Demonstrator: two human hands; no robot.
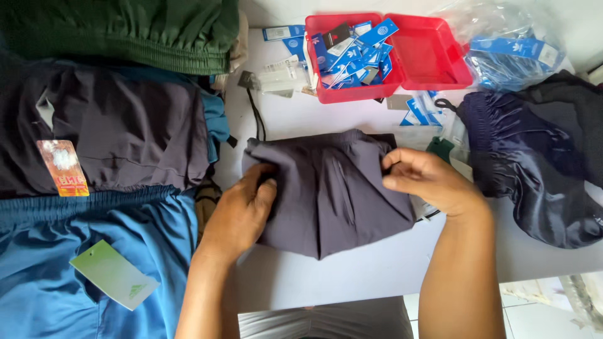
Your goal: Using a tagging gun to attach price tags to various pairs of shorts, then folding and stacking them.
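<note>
While folded grey shorts (330,191) lie btwn hands, left hand (242,210) grip pinching L edge, right hand (427,182) pinching R edge

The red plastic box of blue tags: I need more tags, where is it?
In the head view the red plastic box lies open at the top centre of the white table, beyond the folded grey shorts, left of a clear bag of tags.

Lit by soft, even daylight. Stood over a white tabletop (352,276), bare toward six o'clock. Showed pale floor tiles (534,314) past the edge at five o'clock, cracked and stained there. Caught a sliver of light wall (590,25) at one o'clock.
</note>
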